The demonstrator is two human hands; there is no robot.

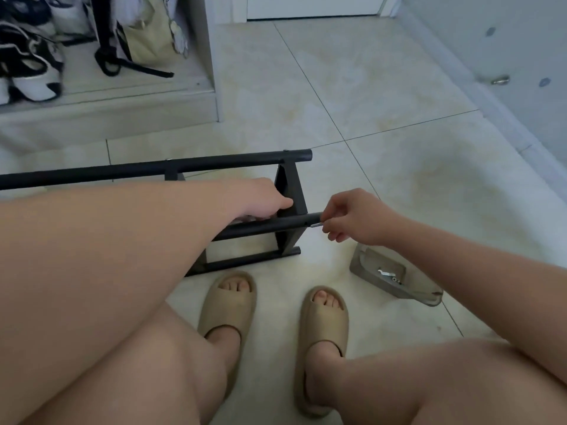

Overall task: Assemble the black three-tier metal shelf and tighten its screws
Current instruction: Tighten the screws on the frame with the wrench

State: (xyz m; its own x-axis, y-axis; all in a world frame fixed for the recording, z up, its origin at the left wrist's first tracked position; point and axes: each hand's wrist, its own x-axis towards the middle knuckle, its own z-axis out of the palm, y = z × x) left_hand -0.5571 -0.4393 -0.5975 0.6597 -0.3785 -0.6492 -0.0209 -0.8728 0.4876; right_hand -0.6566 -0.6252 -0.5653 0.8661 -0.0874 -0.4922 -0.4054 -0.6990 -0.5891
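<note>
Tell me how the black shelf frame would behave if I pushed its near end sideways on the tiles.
Probably stiff: the black shelf frame is metal tubes joined by a flat end panel. It likely slides rather than rolls, since it rests on smooth glossy floor tiles. It may pivot, as the left hand grips only this end.

Chunky beige foam slides (227, 305), open at the toes, cover both feet; arms (129, 228) and legs (153, 363) are bare.

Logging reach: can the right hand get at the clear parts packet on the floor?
Probably yes: the packet lies on bare tile near the right hand, nothing between, though that hand pinches a small silver part.
</note>
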